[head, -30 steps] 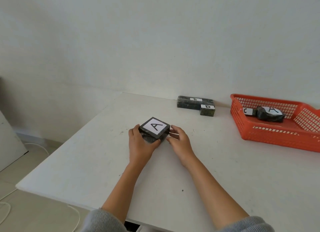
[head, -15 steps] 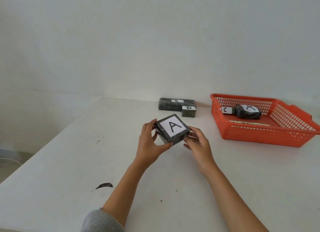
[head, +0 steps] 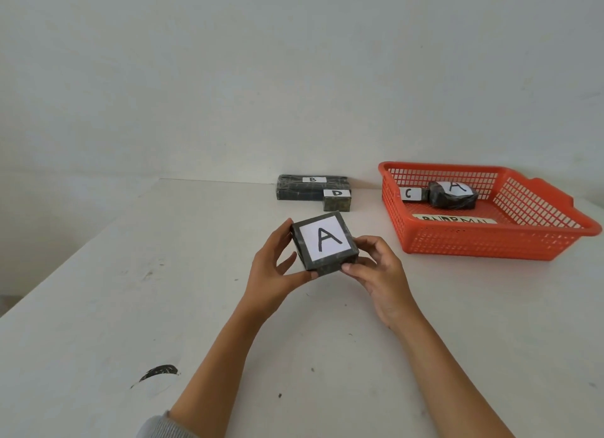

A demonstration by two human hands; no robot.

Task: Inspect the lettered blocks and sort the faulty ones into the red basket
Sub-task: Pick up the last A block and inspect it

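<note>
A square dark block with a white "A" label is lifted above the table, tilted toward me. My left hand grips its left side and near corner; my right hand grips its right side, fingers curled under it. The red basket stands at the right and holds a crumpled dark block labelled "A" and a block labelled "C". At the back lie a long dark block "B" and a small block "D" in front of it.
The white table runs to the wall behind. Its left edge slants away at the left. A dark smear marks the near left of the tabletop. A paper label lies on the basket floor.
Both hands lifted the "A" block off the table and tilted its labelled face toward me. The view shifted, so the basket and back blocks sit more to the left.
</note>
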